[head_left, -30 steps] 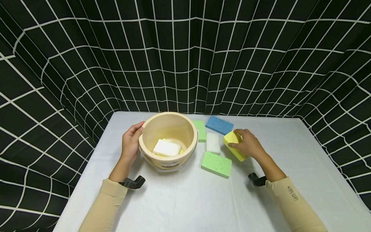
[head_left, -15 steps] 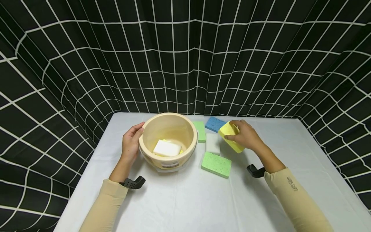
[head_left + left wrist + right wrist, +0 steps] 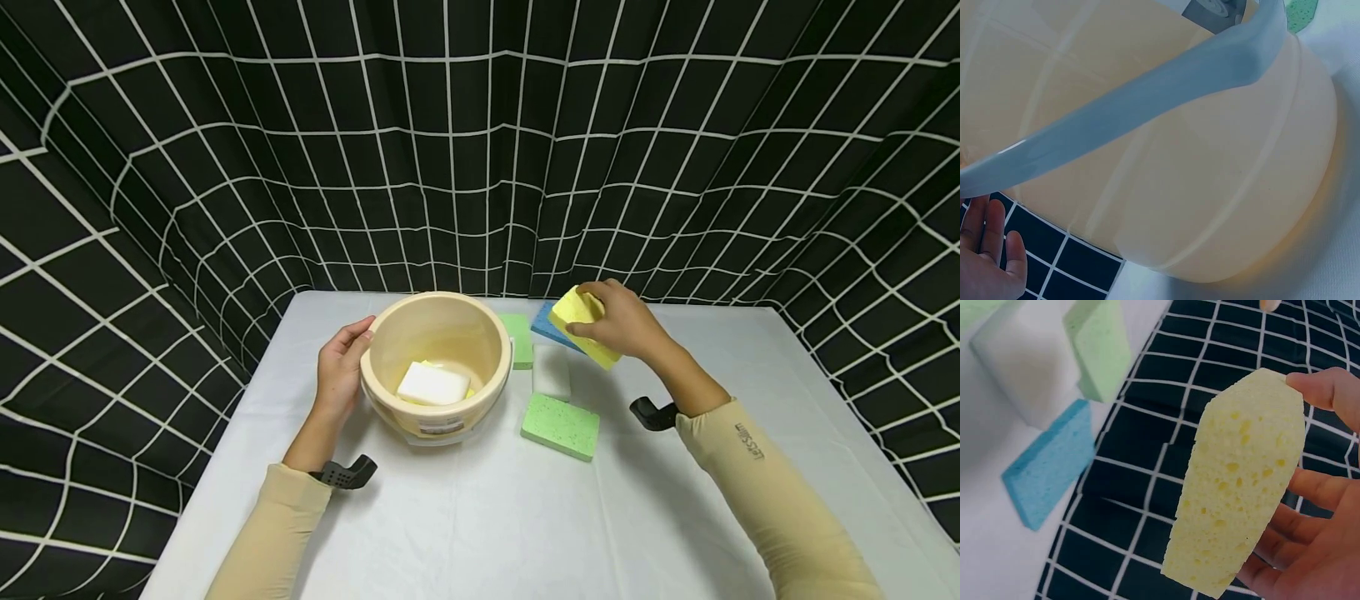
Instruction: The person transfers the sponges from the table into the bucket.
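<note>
My left hand [image 3: 342,367] rests against the left side of a cream bucket [image 3: 438,310], its fingers fairly straight near the rim. Fingers [image 3: 991,231] show beside the bucket's pale handle [image 3: 1141,97] in the left wrist view; the thumb is out of that view. Inside the bucket lies a white sponge [image 3: 433,383], with yellow showing beneath it. My right hand [image 3: 622,321] holds a yellow sponge [image 3: 1235,481] between thumb and fingers, raised and tilted above the table. Behind it, a blue sponge [image 3: 550,323] is partly hidden.
Right of the bucket lie a white sponge [image 3: 551,372], a near green sponge [image 3: 560,427] and a far green sponge [image 3: 517,340]. They sit on a white-covered table [image 3: 480,517]. A black gridded curtain [image 3: 480,167] surrounds the table's back and sides.
The right hand has lifted the yellow sponge and carried it up, left and back, so it now covers part of the blue sponge. The left hand and bucket stay in place.
</note>
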Motion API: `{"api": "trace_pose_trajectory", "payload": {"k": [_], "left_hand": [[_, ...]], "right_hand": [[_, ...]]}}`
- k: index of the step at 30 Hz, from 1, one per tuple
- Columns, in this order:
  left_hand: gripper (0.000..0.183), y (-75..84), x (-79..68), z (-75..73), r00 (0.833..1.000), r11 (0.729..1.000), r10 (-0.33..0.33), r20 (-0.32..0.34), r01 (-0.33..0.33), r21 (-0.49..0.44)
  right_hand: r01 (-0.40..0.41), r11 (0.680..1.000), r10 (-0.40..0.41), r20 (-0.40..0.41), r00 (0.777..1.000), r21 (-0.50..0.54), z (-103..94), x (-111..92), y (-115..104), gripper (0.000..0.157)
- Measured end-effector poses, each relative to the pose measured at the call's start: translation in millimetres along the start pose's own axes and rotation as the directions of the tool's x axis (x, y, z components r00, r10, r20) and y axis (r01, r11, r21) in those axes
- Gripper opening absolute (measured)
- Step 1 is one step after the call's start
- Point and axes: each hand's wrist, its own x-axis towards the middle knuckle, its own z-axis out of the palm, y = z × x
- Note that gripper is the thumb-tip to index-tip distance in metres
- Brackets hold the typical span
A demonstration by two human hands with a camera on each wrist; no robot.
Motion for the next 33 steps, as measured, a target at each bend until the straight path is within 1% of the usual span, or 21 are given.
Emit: {"api": "trace_pose_trajectory", "payload": {"k": [6,17,22,33], "left_hand": [[0.035,-0.6,-0.2,-0.3,1.0,1.0,0.013,-0.018,-0.013,-0.009],[0.035,-2.4,-0.4,-0.2,1.0,1.0,0.008,-0.004,-0.008,0.001],[0.035,-2.4,-0.2,0.3,1.0,1.0,0.003,-0.007,-0.003,0.003],[0.033,-2.2,0.3,-0.2,1.0,1.0,0.019,-0.021,-0.02,-0.015]], "right_hand": [[0.034,0.999,-0.034,-0.015,0.999,-0.016,-6.2,9,-17,0.063],[0.063,0.998,-0.063,-0.009,0.998,0.014,-11.4,24,-48,0.067],[0.075,0.997,-0.075,-0.003,0.997,0.029,-11.3,27,-64,0.068],[0.172,0.985,-0.172,0.017,0.985,0.024,-5.9,34,-96,0.066]]}}
